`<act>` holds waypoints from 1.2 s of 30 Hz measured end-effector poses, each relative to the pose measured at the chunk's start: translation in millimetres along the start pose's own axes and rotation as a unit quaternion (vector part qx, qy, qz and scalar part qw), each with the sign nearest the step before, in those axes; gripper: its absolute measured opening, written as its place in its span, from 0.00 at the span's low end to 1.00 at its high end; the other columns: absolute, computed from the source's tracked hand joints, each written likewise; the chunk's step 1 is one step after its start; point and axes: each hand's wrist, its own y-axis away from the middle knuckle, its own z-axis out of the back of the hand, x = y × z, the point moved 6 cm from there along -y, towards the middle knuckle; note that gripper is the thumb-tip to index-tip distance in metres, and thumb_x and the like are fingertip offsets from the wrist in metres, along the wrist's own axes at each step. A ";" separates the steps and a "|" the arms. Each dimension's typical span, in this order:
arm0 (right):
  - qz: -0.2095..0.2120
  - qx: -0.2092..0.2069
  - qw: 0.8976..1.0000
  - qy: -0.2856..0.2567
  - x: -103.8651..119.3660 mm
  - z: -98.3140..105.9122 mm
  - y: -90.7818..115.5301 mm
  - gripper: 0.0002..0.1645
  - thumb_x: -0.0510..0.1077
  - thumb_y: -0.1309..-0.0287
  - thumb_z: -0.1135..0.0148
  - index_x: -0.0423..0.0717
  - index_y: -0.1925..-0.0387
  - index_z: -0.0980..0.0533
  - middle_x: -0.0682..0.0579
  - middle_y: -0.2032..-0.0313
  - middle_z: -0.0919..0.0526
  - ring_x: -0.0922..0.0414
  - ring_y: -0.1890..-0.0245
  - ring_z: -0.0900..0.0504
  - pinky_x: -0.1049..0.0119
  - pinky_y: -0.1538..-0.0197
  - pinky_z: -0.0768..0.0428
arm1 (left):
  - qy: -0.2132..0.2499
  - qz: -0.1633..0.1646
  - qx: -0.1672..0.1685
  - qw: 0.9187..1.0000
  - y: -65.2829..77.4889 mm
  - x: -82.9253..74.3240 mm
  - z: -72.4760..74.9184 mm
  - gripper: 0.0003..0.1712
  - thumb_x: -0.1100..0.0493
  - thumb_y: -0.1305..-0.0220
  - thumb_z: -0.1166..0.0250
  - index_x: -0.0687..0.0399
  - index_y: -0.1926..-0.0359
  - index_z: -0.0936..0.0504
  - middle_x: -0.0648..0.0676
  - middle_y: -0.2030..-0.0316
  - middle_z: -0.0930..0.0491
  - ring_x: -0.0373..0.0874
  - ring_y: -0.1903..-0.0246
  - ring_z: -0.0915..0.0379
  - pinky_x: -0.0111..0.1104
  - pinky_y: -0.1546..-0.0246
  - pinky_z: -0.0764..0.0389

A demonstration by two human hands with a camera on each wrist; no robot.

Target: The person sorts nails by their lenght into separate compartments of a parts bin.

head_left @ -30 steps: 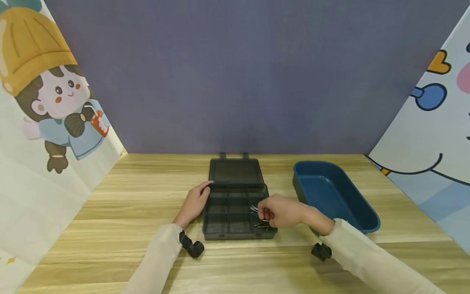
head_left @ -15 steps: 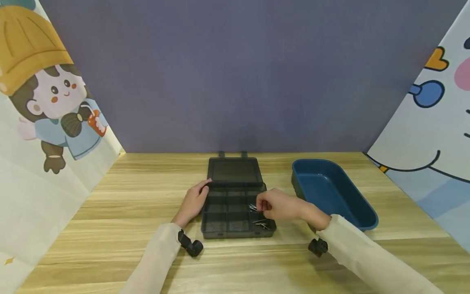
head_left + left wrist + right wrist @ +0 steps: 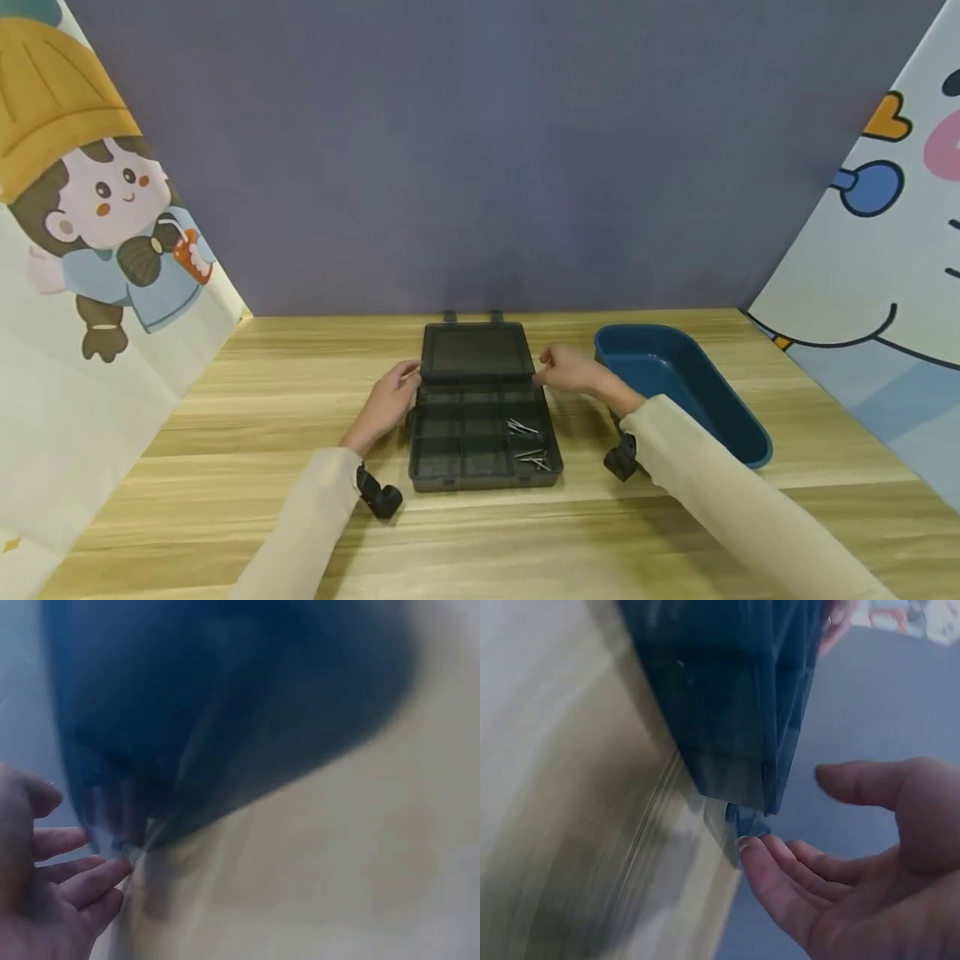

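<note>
A dark translucent compartment box (image 3: 483, 481) lies on the table with its lid (image 3: 477, 350) folded back flat. Thin silver nail-like pieces (image 3: 521, 427) lie in one compartment of its right column. More such metal pieces (image 3: 534, 459) sit in the compartment nearer the front. My left hand (image 3: 386, 407) is at the box's left side by the hinge line, thumb and fingers apart. Opposite it, my right hand (image 3: 576, 372) has its fingertips at the lid's right edge. In the right wrist view the right fingers (image 3: 780, 889) reach toward the lid's edge, thumb apart from them, palm bare.
To the right stands a deep blue tub (image 3: 651, 360), close to the right forearm. A grey-purple panel (image 3: 480, 158) rises behind the wooden table (image 3: 315, 342). Two lid latches (image 3: 496, 317) point toward that panel. Cartoon-printed sheets flank both sides.
My right hand has left the compartments with the metal pieces and moved back to the lid's right edge, its fingers opening. My left hand has shifted slightly outward along the left side.
</note>
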 end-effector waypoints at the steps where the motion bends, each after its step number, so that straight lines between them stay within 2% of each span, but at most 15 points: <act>1: -0.014 0.006 1.000 -0.020 -2.2 0.0 -3.8 0.34 0.44 0.34 0.47 0.24 0.36 0.41 0.29 0.38 0.34 0.42 0.47 0.24 0.52 0.47 0.22 | 0.011 0.009 0.000 1.000 -2.4 0.9 2.7 0.25 0.58 0.27 0.56 0.67 0.34 0.35 0.69 0.42 0.27 0.60 0.45 0.26 0.46 0.46 0.23; 2: -0.029 0.012 0.998 -0.045 -4.6 -0.3 -7.7 0.35 0.44 0.34 0.48 0.24 0.34 0.44 0.30 0.38 0.35 0.43 0.49 0.24 0.54 0.48 0.22 | 0.025 0.021 -0.001 0.999 -4.7 1.9 5.4 0.25 0.58 0.26 0.57 0.67 0.34 0.35 0.69 0.43 0.27 0.59 0.47 0.26 0.45 0.48 0.22; 4: -0.052 0.026 0.994 -0.093 -8.8 -1.9 -15.2 0.38 0.45 0.32 0.51 0.25 0.32 0.50 0.35 0.52 0.25 0.52 0.66 0.22 0.59 0.57 0.23 | 0.062 0.048 0.005 0.997 -9.6 4.5 9.1 0.26 0.56 0.25 0.60 0.69 0.34 0.37 0.70 0.41 0.30 0.61 0.45 0.27 0.44 0.48 0.21; 6: -0.072 0.033 0.988 -0.136 -12.8 -3.3 -20.8 0.40 0.47 0.31 0.52 0.27 0.30 0.54 0.44 0.69 0.26 0.59 0.78 0.32 0.62 0.63 0.28 | 0.118 0.079 0.020 0.990 -14.8 6.6 10.2 0.28 0.56 0.25 0.62 0.72 0.33 0.40 0.71 0.39 0.33 0.62 0.42 0.31 0.44 0.46 0.22; 8: -0.089 0.030 0.981 -0.168 -17.5 -4.1 -25.9 0.41 0.49 0.30 0.53 0.28 0.29 0.56 0.50 0.72 0.30 0.61 0.78 0.37 0.63 0.64 0.31 | 0.164 0.109 0.037 0.980 -19.4 6.7 8.8 0.30 0.56 0.25 0.63 0.73 0.32 0.44 0.72 0.35 0.38 0.63 0.38 0.36 0.46 0.41 0.26; 9: -0.097 0.025 0.978 -0.183 -19.6 -4.8 -28.4 0.41 0.49 0.30 0.53 0.28 0.29 0.55 0.47 0.72 0.27 0.60 0.76 0.32 0.62 0.63 0.29 | 0.182 0.119 0.048 0.975 -21.9 5.8 7.1 0.30 0.56 0.25 0.64 0.74 0.31 0.46 0.72 0.34 0.41 0.63 0.36 0.38 0.47 0.39 0.29; 11: -0.109 0.009 0.972 -0.208 -23.5 -6.3 -32.8 0.41 0.50 0.30 0.53 0.28 0.29 0.54 0.37 0.55 0.24 0.52 0.59 0.23 0.59 0.52 0.23 | 0.219 0.135 0.059 0.965 -26.4 3.4 2.9 0.31 0.57 0.26 0.64 0.76 0.31 0.48 0.74 0.33 0.43 0.65 0.34 0.42 0.49 0.35 0.34; 13: -0.115 -0.002 0.964 -0.238 -25.5 -8.5 -36.5 0.41 0.50 0.30 0.54 0.28 0.29 0.55 0.30 0.37 0.36 0.42 0.38 0.32 0.52 0.40 0.26 | 0.241 0.145 0.058 0.958 -29.6 1.2 -0.6 0.31 0.57 0.27 0.64 0.76 0.31 0.48 0.75 0.34 0.43 0.65 0.34 0.42 0.49 0.34 0.36; 18: -0.113 -0.009 0.948 -0.297 -25.0 -13.0 -42.6 0.40 0.48 0.29 0.56 0.28 0.29 0.57 0.30 0.32 0.44 0.38 0.31 0.43 0.48 0.32 0.36 | 0.255 0.144 0.022 0.956 -35.5 6.4 -1.9 0.31 0.54 0.27 0.64 0.76 0.34 0.44 0.76 0.37 0.38 0.63 0.39 0.35 0.48 0.36 0.33; 21: -0.102 -0.012 0.945 -0.309 -22.8 -9.0 -43.1 0.38 0.48 0.28 0.58 0.29 0.29 0.57 0.30 0.31 0.45 0.39 0.31 0.43 0.49 0.31 0.36 | 0.271 0.113 0.026 0.956 -62.2 41.7 -4.1 0.32 0.47 0.26 0.60 0.71 0.36 0.38 0.71 0.41 0.31 0.57 0.44 0.29 0.44 0.40 0.28; 24: -0.092 -0.021 0.943 -0.320 -21.8 -3.9 -39.5 0.38 0.48 0.27 0.60 0.32 0.28 0.58 0.32 0.30 0.46 0.40 0.30 0.43 0.50 0.31 0.37 | 0.286 0.072 0.032 0.955 -102.3 92.0 -11.7 0.33 0.42 0.28 0.57 0.66 0.38 0.33 0.64 0.46 0.24 0.50 0.50 0.23 0.38 0.49 0.21; 26: -0.084 -0.033 0.943 -0.320 -21.0 -0.2 -37.2 0.37 0.49 0.27 0.60 0.32 0.28 0.58 0.32 0.30 0.46 0.39 0.31 0.42 0.49 0.31 0.36 | 0.279 0.057 0.032 0.958 -112.1 101.0 -12.0 0.35 0.41 0.28 0.57 0.67 0.36 0.34 0.63 0.44 0.24 0.50 0.49 0.23 0.39 0.48 0.21; 28: -0.077 -0.044 0.943 -0.321 -19.2 2.9 -34.6 0.37 0.49 0.27 0.60 0.32 0.28 0.57 0.32 0.30 0.46 0.40 0.31 0.42 0.49 0.31 0.37 | 0.263 0.045 0.029 0.963 -103.7 84.0 -7.8 0.35 0.42 0.27 0.58 0.68 0.36 0.34 0.65 0.43 0.25 0.52 0.47 0.24 0.39 0.46 0.22; 33: -0.045 -0.074 0.941 -0.327 -11.2 13.2 -29.2 0.38 0.51 0.27 0.61 0.32 0.28 0.56 0.33 0.30 0.45 0.40 0.31 0.41 0.49 0.29 0.40 | 0.209 0.064 0.028 0.975 -46.3 -9.9 13.5 0.34 0.50 0.25 0.65 0.73 0.31 0.46 0.72 0.34 0.40 0.63 0.34 0.41 0.48 0.32 0.40; 36: -0.022 -0.083 0.941 -0.328 -7.1 18.8 -25.9 0.37 0.53 0.27 0.62 0.34 0.28 0.54 0.34 0.30 0.45 0.41 0.30 0.41 0.49 0.29 0.42 | 0.220 0.053 0.028 0.974 -34.7 -34.7 19.9 0.32 0.54 0.24 0.70 0.75 0.30 0.51 0.75 0.33 0.45 0.66 0.32 0.47 0.49 0.30 0.44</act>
